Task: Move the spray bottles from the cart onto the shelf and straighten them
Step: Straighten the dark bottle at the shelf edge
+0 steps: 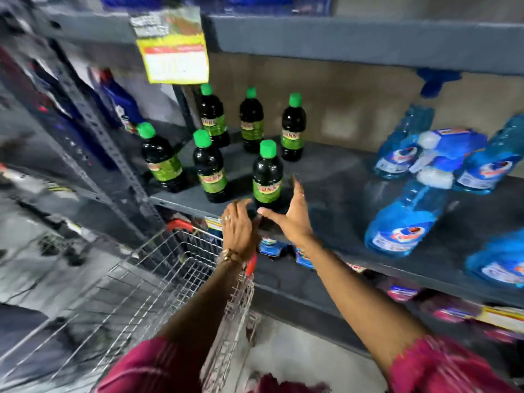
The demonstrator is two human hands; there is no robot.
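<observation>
Grey metal shelving fills your view, with a silver wire cart (pixel 158 282) low at your left; no load shows in its basket, though motion blur smears it. Your left hand (pixel 237 227) rests at the front lip of the dark grey shelf board (pixel 334 194), fingers curled over the edge, and whether they press anything you cannot tell. Your right hand (pixel 289 214) is spread wide, thumb pointing left, fingers raised just beside the base of the nearest dark bottle with a green cap and green label (pixel 267 177); contact is unclear. Five more dark green-capped bottles (pixel 251 120) stand upright behind it and to its left. Well apart on the right, the blue spray bottles with white collars (pixel 405 219) lie tipped over on the same shelf, some cut off by the frame edge, labels blurred. A yellow price tag (pixel 177 59) hangs from the shelf above.
</observation>
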